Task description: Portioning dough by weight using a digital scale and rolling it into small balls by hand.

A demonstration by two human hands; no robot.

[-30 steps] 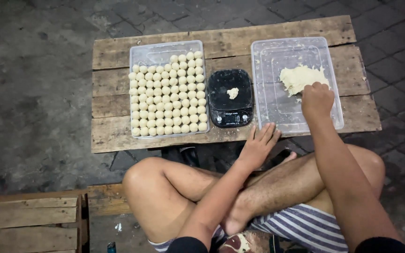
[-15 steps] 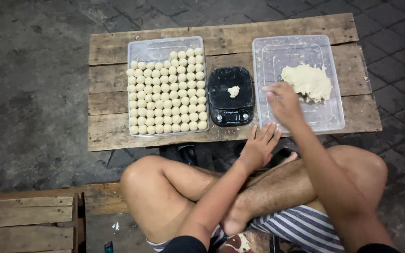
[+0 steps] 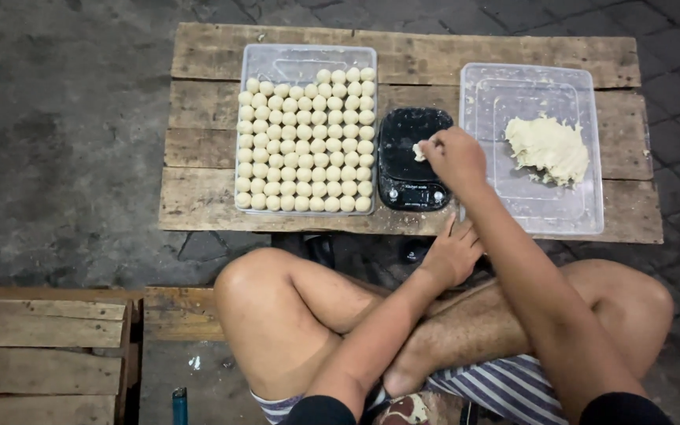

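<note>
Beside the dough-ball tray, right hand touches scale.

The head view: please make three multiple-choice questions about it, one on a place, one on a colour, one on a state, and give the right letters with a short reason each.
1. Where does the kitchen scale stand?
A. Between the two clear trays
B. On the ground beside the crate
C. Inside the right tray

2. What colour is the scale?
A. White
B. Black
C. Red

3. How is the tray of dough balls filled?
A. Empty
B. A few balls in one corner
C. Rows of balls over most of it, with a bare strip at the far end

Answers:
1 A: the scale sits on the wooden pallet table, the ball tray at one side and the tray with the dough lump at the other.
2 B: its body is black, under the right hand with a dough piece.
3 C: rows reach the near wall; only the far strip is bare.
</note>
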